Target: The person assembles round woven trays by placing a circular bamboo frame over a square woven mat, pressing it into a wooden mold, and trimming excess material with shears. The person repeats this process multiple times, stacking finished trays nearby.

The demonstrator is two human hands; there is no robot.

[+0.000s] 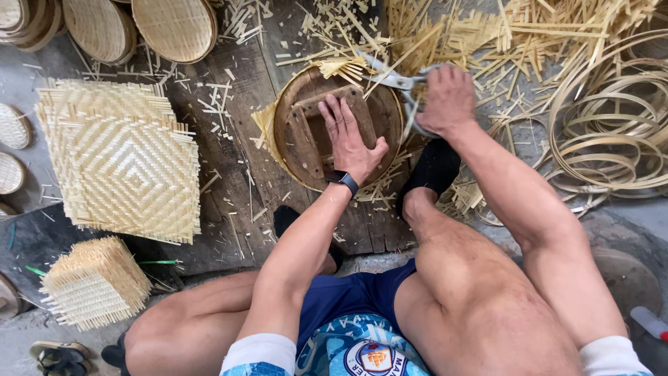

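Observation:
My left hand [351, 139] presses flat on a round wooden mould [299, 129] with a crossbar, which lies over a woven bamboo mat whose edges stick out around it. A dark watch sits on that wrist. My right hand [445, 101] grips metal shears [393, 78] at the mould's upper right rim, blades pointing left across protruding bamboo strips [341, 66]. My feet in dark socks rest beside the mould.
Stacks of square woven bamboo mats [122, 160] lie at left, a smaller stack [94, 282] below. Round woven trays [174, 28] sit top left. Coiled bamboo hoops [612, 139] are at right. Cut strips litter the wooden board [236, 195] and floor.

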